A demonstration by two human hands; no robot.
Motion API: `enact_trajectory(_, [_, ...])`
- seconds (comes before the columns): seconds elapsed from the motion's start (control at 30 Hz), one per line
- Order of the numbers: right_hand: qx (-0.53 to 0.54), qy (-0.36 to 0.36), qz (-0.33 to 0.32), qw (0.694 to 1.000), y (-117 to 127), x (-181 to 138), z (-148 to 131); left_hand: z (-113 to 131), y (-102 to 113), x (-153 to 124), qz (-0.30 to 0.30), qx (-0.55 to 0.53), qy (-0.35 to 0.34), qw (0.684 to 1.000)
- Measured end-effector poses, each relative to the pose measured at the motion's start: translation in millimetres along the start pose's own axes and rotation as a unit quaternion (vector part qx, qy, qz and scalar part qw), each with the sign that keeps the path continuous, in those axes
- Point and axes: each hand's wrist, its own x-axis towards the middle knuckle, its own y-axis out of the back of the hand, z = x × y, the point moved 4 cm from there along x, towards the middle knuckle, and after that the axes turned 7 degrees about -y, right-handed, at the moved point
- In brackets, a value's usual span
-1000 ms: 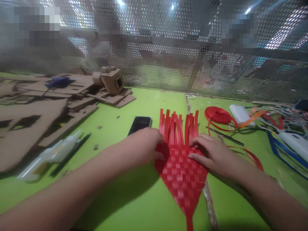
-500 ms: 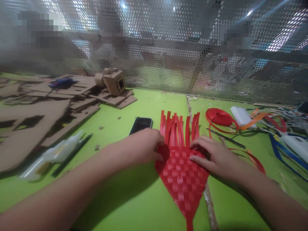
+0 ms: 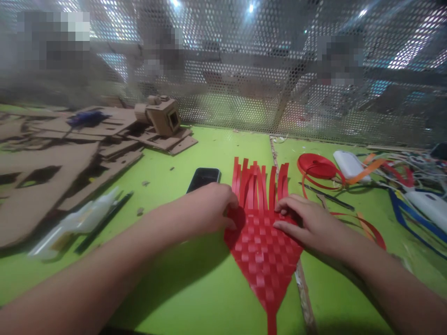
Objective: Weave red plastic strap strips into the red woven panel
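Note:
A red woven strip mat (image 3: 262, 253) lies on the green table (image 3: 195, 284), tapering to a point near me, with loose red strip ends (image 3: 260, 184) fanning away at its far edge. My left hand (image 3: 208, 208) is curled at the mat's left edge, fingertips pinching the weave there. My right hand (image 3: 309, 222) rests on the mat's right edge, fingers bent and pressed onto the strips.
A black phone (image 3: 203, 178) lies just beyond my left hand. Cardboard cut-outs (image 3: 70, 153) and a glue bottle (image 3: 75, 223) fill the left. A red ribbon spool (image 3: 316, 166), white bottles (image 3: 349, 164) and coloured ribbons sit at right. A perforated screen (image 3: 244, 74) stands behind.
Almost nothing differs. Both hands stay on the mat's edges, and the loose strip ends have shifted slightly.

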Motion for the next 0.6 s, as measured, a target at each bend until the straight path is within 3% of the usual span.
enact_trajectory(0.6, [0.021,-0.028,-0.001,0.999,-3.0,1.0,-2.4,1.1,-2.7,-1.1,-0.001,0.020,-0.016,1.000])
